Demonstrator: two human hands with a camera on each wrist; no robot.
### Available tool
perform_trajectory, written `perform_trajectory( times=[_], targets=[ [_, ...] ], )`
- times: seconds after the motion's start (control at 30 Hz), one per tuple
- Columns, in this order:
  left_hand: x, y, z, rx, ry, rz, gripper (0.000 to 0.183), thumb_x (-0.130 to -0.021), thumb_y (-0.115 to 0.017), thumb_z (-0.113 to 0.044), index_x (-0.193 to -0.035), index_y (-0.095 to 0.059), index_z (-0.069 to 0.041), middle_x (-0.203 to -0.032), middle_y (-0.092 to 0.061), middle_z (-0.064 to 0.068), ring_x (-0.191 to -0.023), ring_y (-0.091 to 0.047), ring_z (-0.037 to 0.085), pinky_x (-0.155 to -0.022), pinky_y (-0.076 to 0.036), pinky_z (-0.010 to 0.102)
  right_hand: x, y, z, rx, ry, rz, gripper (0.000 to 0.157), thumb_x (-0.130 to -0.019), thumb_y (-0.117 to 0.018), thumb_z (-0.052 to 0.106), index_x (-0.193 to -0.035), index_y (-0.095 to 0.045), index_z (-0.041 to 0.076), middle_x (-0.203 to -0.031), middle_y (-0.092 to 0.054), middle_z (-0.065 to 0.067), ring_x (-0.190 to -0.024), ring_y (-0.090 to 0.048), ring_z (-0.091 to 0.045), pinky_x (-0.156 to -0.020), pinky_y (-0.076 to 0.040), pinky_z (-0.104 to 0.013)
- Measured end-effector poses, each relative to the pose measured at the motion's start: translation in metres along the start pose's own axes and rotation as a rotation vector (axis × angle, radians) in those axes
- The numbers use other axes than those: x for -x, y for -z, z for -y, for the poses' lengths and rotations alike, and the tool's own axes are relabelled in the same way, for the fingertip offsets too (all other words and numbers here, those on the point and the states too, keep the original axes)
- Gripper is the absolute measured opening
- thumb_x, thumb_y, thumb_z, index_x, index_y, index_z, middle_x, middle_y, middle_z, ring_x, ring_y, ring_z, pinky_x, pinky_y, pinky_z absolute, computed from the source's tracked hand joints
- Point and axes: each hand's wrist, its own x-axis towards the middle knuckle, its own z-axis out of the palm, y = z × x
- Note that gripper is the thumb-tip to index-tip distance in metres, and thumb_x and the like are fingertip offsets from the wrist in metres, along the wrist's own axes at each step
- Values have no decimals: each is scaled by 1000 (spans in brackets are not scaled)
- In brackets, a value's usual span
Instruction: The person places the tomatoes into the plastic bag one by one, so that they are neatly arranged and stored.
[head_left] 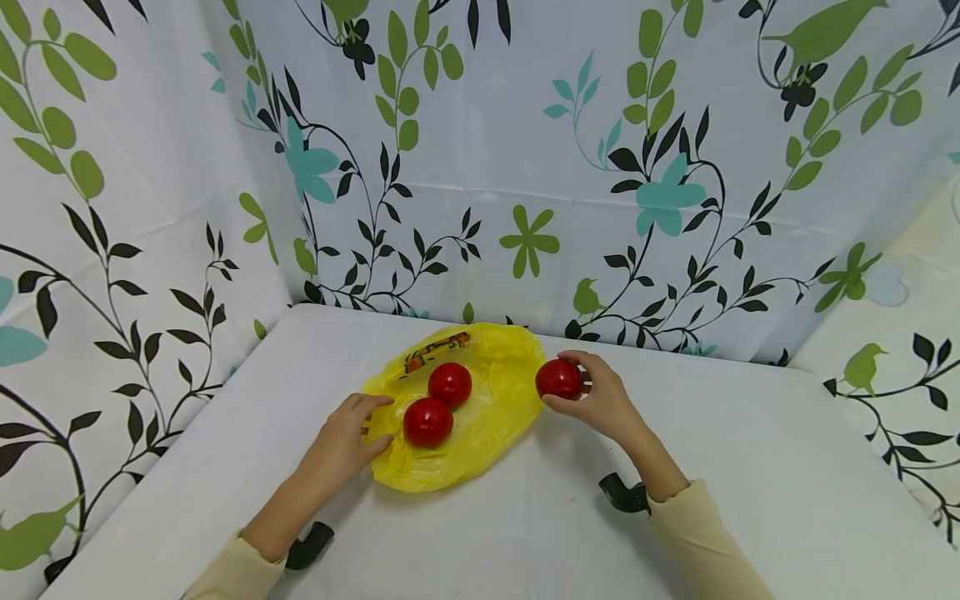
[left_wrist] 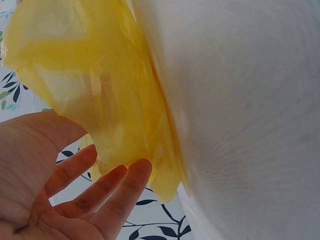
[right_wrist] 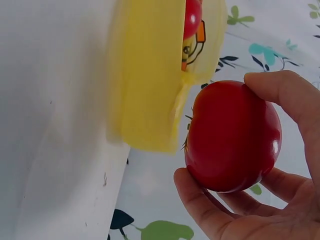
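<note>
A yellow plastic bag (head_left: 495,408) lies spread on the white table, with two red tomatoes (head_left: 428,422) touching each other on it. Beyond the bag's right edge, my right hand (head_left: 600,400) grips a third tomato (right_wrist: 232,137) between thumb and fingers. Green bits of its stem end show in the right wrist view. At the bag's left side is my left hand (head_left: 341,437), fingers spread and loosely bent. In the left wrist view its fingertips (left_wrist: 139,170) touch the yellow plastic, without visibly pinching it.
The white table (head_left: 480,550) runs up to a patterned curtain (head_left: 480,192) of leaves, flowers and birds at the back and sides. A dark band with a curved piece (head_left: 624,493) is on the right wrist, and a similar dark piece (head_left: 310,546) on the left.
</note>
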Motion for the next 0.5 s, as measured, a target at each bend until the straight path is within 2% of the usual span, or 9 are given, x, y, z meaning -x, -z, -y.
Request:
perform_trajectory(
  times=[0.2, 0.5],
  targets=[
    [0, 1, 1, 6, -5, -6, 47, -84, -74, -8, -128, -58, -1, -122, -55, 19, -100, -60, 30, -85, -57, 43, -2, -7, 9, -22, 36, -4, 65, -79, -80, 18, -134, -50, 1, -131, -53, -20, -106, -56, -35, -83, -58, -44],
    [0, 0, 1, 12, -6, -7, 47, -84, -74, -8, -128, -58, -1, -122, -55, 19, -98, -59, 29, -85, -58, 43, -7, -22, 20, -38, 41, 33, 65, -80, -80, 20, -135, -50, 4, -132, -52, -19, -108, -55, -33, -84, -58, -43]
  ],
)
